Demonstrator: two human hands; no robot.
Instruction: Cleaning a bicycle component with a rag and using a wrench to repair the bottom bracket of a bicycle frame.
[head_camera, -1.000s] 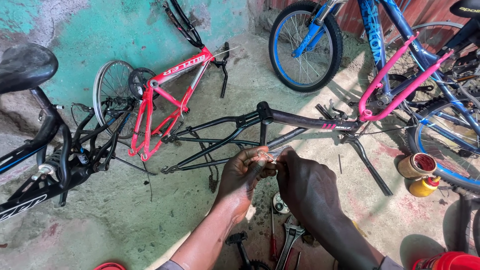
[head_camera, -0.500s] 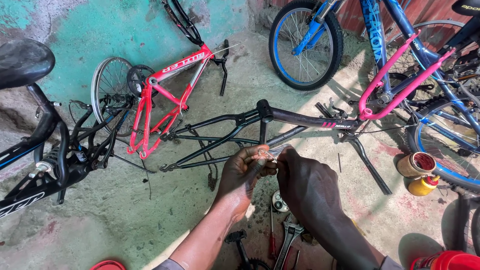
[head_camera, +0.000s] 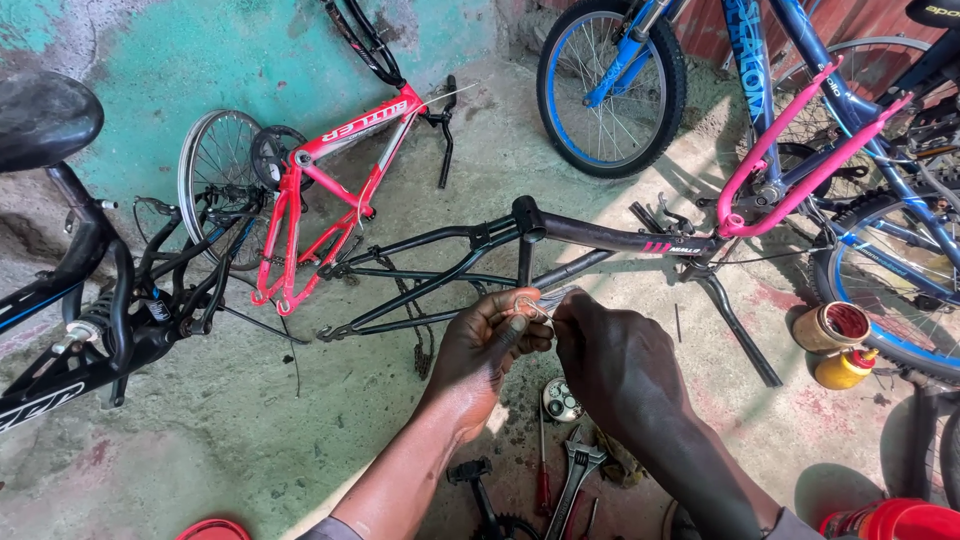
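My left hand (head_camera: 487, 350) and my right hand (head_camera: 612, 360) meet in the middle of the view, fingertips pinched together on a small thin metal part (head_camera: 533, 308) that looks like bent wire. Both hands hover just in front of a bare black bicycle frame (head_camera: 560, 232) lying on the concrete floor. What the small part is exactly, I cannot tell; most of it is hidden by my fingers.
A red bicycle frame (head_camera: 340, 170) with a wheel lies at the left. A black bike (head_camera: 90, 300) stands at far left, blue (head_camera: 760, 70) and pink (head_camera: 810, 150) bikes at the right. An adjustable wrench (head_camera: 575, 475), a screwdriver (head_camera: 542, 470), a pedal (head_camera: 468, 470) and tins (head_camera: 832, 328) sit near my arms.
My hands have stayed together on the small part, with only slight finger movement. The view has shifted a little; nothing else has moved.
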